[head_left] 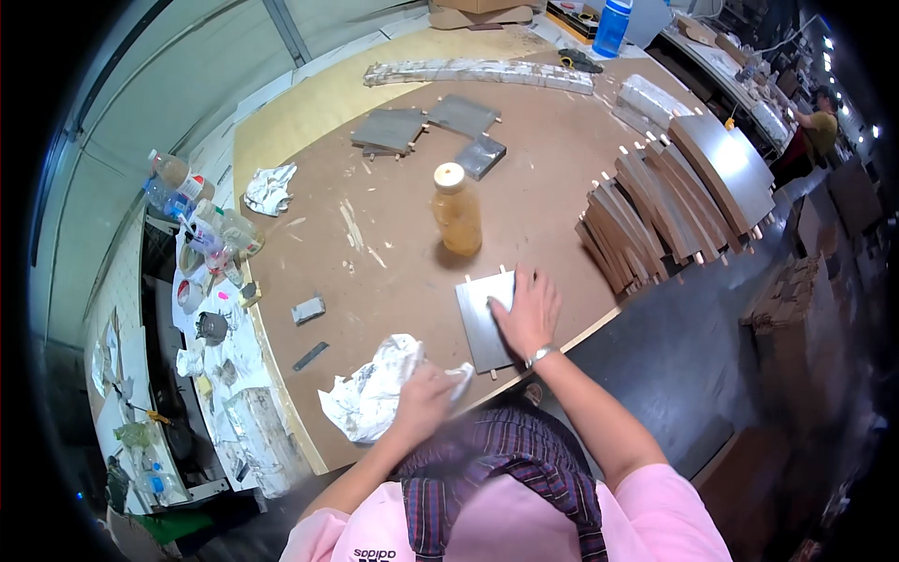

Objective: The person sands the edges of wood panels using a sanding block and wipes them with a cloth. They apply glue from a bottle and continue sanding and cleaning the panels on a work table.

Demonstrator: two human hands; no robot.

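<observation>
Two hands: left (423,401) gripping rag (370,398), right (527,312) flat, open on panel (482,323), bottle (456,209) beyond

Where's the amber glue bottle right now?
In the head view, the amber bottle stands upright mid-table, just beyond the grey panel under the right hand.

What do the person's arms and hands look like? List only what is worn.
Both forearms are bare, with short pink sleeves at the shoulders. The right hand has a silvery wristwatch at its wrist. The left hand shows no glove, and no ring can be made out on either.
</observation>
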